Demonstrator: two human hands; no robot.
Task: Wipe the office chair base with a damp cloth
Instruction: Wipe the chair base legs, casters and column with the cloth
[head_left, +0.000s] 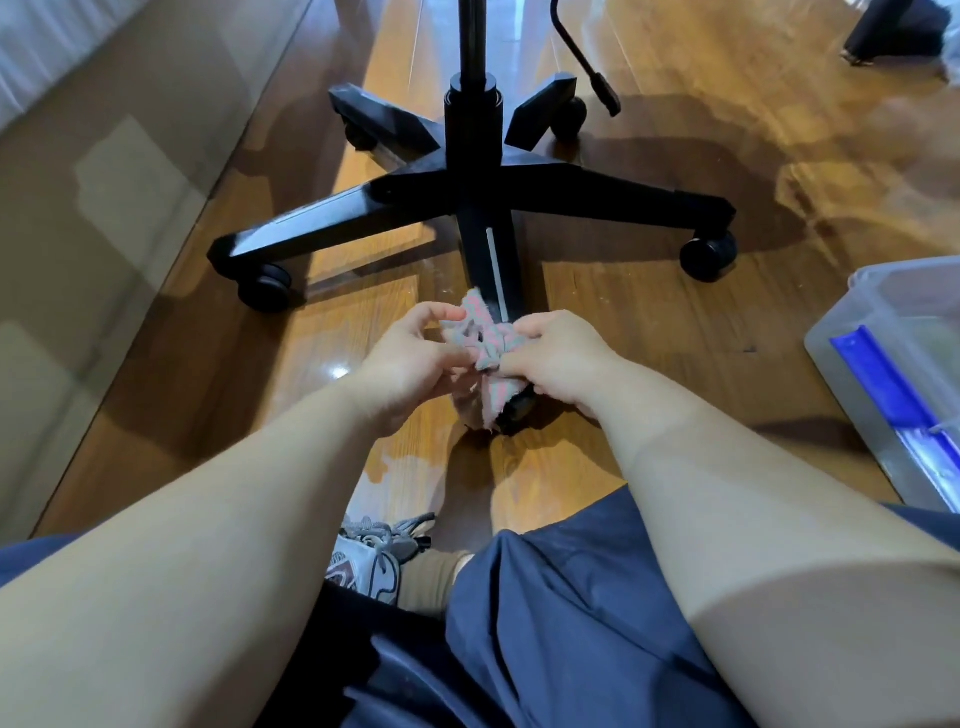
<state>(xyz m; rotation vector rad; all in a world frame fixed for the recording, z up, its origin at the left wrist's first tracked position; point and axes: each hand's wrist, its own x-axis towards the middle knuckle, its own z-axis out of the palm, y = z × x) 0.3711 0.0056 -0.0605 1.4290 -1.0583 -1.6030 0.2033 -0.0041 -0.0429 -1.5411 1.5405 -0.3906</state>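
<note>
- One black office chair base (467, 192) stands on the glossy wooden floor (649, 322). Five legs spread from its hub, and one central column (472, 93) rises out of the top of the view.
- Four casters (709, 254) show plainly: one under each of the two far legs, one under the left leg and one under the right leg. A fifth, under the near leg (491, 260), is mostly hidden.
- One cloth (480, 332), striped pink and grey, is bunched over the outer end of the near leg, the one that points toward the person. Its lower edge hangs down in front of the caster there.
- Two bare arms reach forward from the lower corners of the view, nearly straight, and meet at the cloth.
- The left hand (410, 364) lies back-up on the cloth's left side. Its grip is clamped on the fabric, with thumb and forefinger pinching the upper left edge.
- The right hand (556, 358) lies knuckles-up on the right side, fingers curled down into the bunch, its grip closed on the fabric.
- The two hands are close together, with only the cloth's middle between them.
- One black lever (589, 62) slants down to the right of the column.
- One translucent plastic bin (852, 364) sits at the right edge, well apart from the base, with something blue inside.
- One grey and white laced shoe (371, 558) shows between the arms, beside dark blue clothing (545, 623).
</note>
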